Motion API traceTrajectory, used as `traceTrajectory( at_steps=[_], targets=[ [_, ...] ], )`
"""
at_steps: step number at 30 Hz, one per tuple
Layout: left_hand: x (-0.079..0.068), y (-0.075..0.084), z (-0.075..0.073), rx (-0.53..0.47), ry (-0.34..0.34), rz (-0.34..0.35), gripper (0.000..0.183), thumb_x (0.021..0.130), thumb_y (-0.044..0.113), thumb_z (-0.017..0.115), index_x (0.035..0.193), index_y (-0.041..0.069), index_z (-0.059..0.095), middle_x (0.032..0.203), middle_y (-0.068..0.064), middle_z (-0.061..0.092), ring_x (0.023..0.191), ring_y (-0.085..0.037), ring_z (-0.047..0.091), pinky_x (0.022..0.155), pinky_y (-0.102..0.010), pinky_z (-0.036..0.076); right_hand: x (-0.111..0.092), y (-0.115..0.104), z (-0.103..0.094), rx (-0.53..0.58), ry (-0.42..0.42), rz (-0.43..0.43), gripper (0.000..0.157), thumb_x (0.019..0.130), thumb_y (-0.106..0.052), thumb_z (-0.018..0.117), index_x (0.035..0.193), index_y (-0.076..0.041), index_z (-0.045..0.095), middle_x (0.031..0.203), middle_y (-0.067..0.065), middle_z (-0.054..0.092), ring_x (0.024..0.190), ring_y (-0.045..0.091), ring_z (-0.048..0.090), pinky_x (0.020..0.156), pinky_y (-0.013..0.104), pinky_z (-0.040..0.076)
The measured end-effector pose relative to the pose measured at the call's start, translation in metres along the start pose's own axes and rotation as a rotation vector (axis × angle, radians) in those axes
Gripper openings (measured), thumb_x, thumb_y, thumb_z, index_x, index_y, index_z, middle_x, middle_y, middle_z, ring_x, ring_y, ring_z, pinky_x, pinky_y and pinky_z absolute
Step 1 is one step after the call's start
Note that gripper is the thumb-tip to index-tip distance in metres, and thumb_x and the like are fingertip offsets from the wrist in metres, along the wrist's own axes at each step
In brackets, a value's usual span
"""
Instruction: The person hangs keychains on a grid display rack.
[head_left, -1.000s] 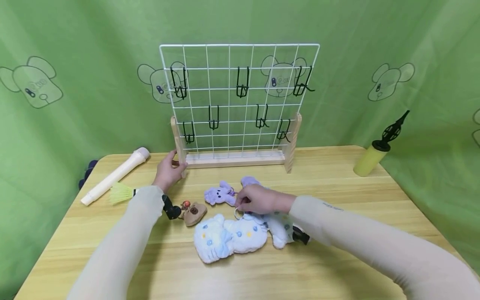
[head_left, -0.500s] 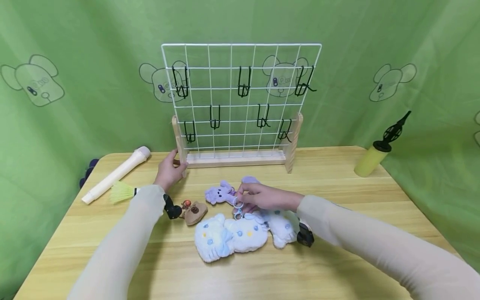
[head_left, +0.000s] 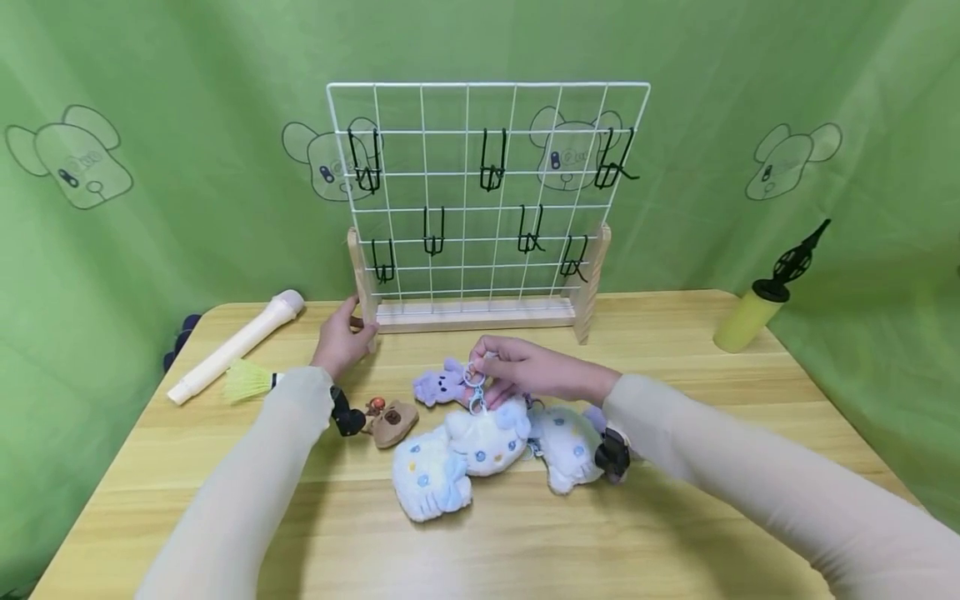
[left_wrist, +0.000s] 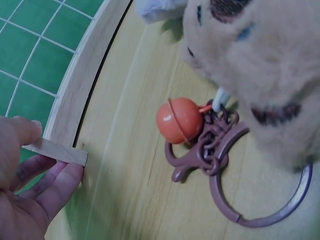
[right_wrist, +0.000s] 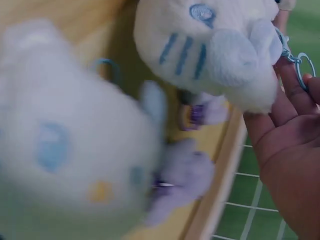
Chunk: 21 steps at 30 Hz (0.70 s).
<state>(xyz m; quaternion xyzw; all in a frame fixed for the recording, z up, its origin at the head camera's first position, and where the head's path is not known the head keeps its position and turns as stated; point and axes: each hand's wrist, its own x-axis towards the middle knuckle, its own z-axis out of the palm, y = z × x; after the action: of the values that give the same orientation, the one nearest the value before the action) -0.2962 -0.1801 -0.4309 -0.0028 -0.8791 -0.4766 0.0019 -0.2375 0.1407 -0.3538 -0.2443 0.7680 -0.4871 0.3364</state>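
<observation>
My left hand [head_left: 343, 340] grips the left wooden upright [left_wrist: 60, 151] of the display rack, thumb and fingers on either side. In my right hand [head_left: 536, 369], the thumb and fingers pinch the light blue key ring [right_wrist: 298, 75] of a white cat-faced plush keychain [head_left: 491, 446]. That plush hangs tilted, close above a second white plush [head_left: 423, 479]. Another white plush [head_left: 566, 450] lies to the right, near my right wrist. A small purple plush [head_left: 441, 385] lies behind. Beside my left wrist is a brown plush keychain [head_left: 395, 425] with a red bell [left_wrist: 180, 120].
The white wire grid [head_left: 465, 208] bears several black hooks [head_left: 492, 171]. At left on the table [head_left: 525, 558] lie a white microphone-shaped stick [head_left: 236, 348] and a yellow-green shuttlecock [head_left: 247, 380]. A yellow hand pump [head_left: 750, 317] stands at right.
My right hand has risen and moved back toward the rack, lifting the middle white plush by its ring. My left hand keeps its hold on the upright.
</observation>
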Motion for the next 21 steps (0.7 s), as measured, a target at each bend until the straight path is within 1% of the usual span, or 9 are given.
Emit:
traceTrajectory(
  at_steps=[2,4,7,10,12,15,16,19,21],
  targets=[
    [0.000,0.000,0.000,-0.002,-0.002,0.004,0.070,0.104,0.012,0.059,0.166,0.007,0.026,0.130,-0.033,0.063,0.103,-0.038,0.070,0.075,-0.025,0.063,0.002,-0.012,-0.003,-0.014,0.024,-0.016,0.023,0.114,-0.019,0.040,0.123,-0.001,0.051,0.113,0.020,0.073,0.087,0.016,0.074,0.089,0.039,0.066],
    [0.000,0.000,-0.001,-0.004,-0.005,0.011,0.070,0.105,0.012,0.059,0.166,0.007,0.026,0.130,-0.033,0.063,0.104,-0.039,0.070,0.076,-0.025,0.064,0.005,-0.025,-0.007,-0.032,0.057,-0.052,0.023,0.113,-0.018,0.040,0.123,0.000,0.051,0.112,0.019,0.073,0.087,0.016,0.074,0.088,0.039,0.066],
    [-0.001,0.000,-0.001,-0.005,-0.007,0.023,0.069,0.104,0.011,0.059,0.165,0.006,0.026,0.129,-0.034,0.064,0.105,-0.041,0.070,0.076,-0.026,0.064,0.012,-0.049,-0.011,-0.057,0.120,-0.138,0.020,0.113,-0.015,0.040,0.122,0.000,0.051,0.114,0.021,0.071,0.087,0.018,0.074,0.087,0.040,0.066],
    [-0.001,0.001,-0.001,-0.008,-0.006,0.032,0.069,0.104,0.011,0.060,0.165,0.006,0.028,0.128,-0.034,0.065,0.103,-0.042,0.071,0.075,-0.025,0.064,0.021,-0.074,-0.014,-0.081,0.198,-0.234,0.020,0.113,-0.015,0.041,0.122,-0.001,0.051,0.118,0.021,0.070,0.088,0.020,0.074,0.085,0.040,0.067],
    [-0.001,0.000,-0.002,-0.009,-0.004,0.037,0.069,0.104,0.010,0.060,0.164,0.005,0.028,0.127,-0.034,0.065,0.101,-0.041,0.072,0.073,-0.024,0.063,0.028,-0.091,-0.015,-0.071,0.249,-0.286,0.020,0.113,-0.016,0.041,0.123,-0.003,0.052,0.120,0.021,0.070,0.088,0.022,0.074,0.083,0.039,0.067],
    [0.000,-0.004,-0.001,0.000,0.005,0.061,0.068,0.101,0.008,0.059,0.163,0.004,0.031,0.127,-0.034,0.065,0.106,-0.041,0.070,0.077,-0.029,0.063,0.041,-0.118,-0.015,-0.044,0.319,-0.356,0.018,0.112,-0.016,0.041,0.121,-0.004,0.051,0.120,0.021,0.071,0.085,0.021,0.074,0.081,0.039,0.067],
    [0.000,-0.005,-0.001,0.006,0.009,0.070,0.064,0.101,0.008,0.058,0.161,0.004,0.035,0.127,-0.034,0.066,0.108,-0.041,0.070,0.077,-0.030,0.063,0.045,-0.127,-0.014,-0.026,0.336,-0.377,0.018,0.112,-0.015,0.041,0.121,-0.003,0.050,0.119,0.022,0.072,0.082,0.021,0.073,0.079,0.039,0.067],
    [0.001,-0.007,0.000,0.014,0.008,0.067,0.051,0.101,0.009,0.058,0.150,0.001,0.047,0.127,-0.031,0.066,0.107,-0.039,0.069,0.078,-0.031,0.063,0.059,-0.149,-0.012,0.017,0.377,-0.424,0.017,0.112,-0.015,0.039,0.120,-0.003,0.049,0.119,0.023,0.073,0.077,0.019,0.072,0.075,0.036,0.067],
    [0.001,-0.005,0.000,0.017,0.006,0.056,0.043,0.103,0.011,0.059,0.145,0.003,0.051,0.125,-0.030,0.066,0.101,-0.035,0.070,0.074,-0.027,0.061,0.067,-0.160,-0.010,0.036,0.394,-0.447,0.017,0.113,-0.016,0.039,0.120,-0.003,0.048,0.119,0.023,0.073,0.074,0.019,0.070,0.072,0.034,0.066]
  ],
)
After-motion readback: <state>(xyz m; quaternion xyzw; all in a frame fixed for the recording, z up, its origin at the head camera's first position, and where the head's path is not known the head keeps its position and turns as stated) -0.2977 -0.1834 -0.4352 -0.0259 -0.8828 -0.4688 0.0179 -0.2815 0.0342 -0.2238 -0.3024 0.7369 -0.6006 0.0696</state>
